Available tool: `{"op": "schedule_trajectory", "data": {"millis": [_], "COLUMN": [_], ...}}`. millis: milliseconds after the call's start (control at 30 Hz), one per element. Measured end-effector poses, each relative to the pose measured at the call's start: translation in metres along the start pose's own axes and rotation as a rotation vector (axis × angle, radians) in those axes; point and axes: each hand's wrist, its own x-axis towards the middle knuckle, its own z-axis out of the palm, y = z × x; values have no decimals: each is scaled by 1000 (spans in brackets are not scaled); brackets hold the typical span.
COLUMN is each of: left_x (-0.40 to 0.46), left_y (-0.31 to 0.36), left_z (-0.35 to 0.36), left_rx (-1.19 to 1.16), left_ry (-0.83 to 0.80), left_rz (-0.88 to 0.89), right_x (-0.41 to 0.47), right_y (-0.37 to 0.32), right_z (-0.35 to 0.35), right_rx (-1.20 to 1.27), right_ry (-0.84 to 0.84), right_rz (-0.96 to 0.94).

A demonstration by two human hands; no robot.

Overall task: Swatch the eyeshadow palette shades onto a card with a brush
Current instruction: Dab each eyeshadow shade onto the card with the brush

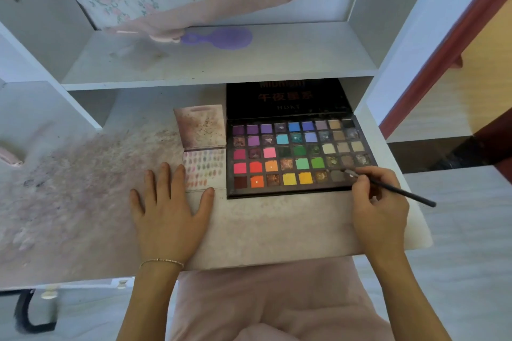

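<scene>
While the open eyeshadow palette is lying on the white desk, a thin black brush is being pinched by the right hand, bristles touching a bottom-row pan at the palette's right end. The swatch card, just left of the palette, is being pressed by the spread left hand.

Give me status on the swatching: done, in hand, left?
Done: the card already carries several rows of swatches. In hand: the right hand pinches the brush, tip at a brownish pan in the bottom-right of the palette; the left hand lies flat, fingers on the card. Left: the card's bottom strip is bare; untested shades can't be counted.
</scene>
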Motion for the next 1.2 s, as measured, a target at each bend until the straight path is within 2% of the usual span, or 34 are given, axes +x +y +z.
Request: {"op": "schedule_trajectory", "data": {"millis": [233, 400, 867, 1000, 1200], "left_x": [1, 1, 0, 0, 0], "left_y": [-1, -2, -1, -2, -2], "left_z": [1, 2, -2, -2, -2], "left_rx": [-25, -21, -18, -9, 7], "left_ry": [4, 9, -9, -11, -4], "left_rz": [3, 1, 3, -2, -9], "right_x": [1, 0, -2, -8, -19], "right_y": [2, 4, -5, -18, -35], "right_z": [3, 3, 9, 24, 64], "right_rx": [-67, -67, -57, 47, 169], "right_ry": [-100, -53, -91, -214, -501], "right_rz": [-1, 8, -25, -73, -22]}}
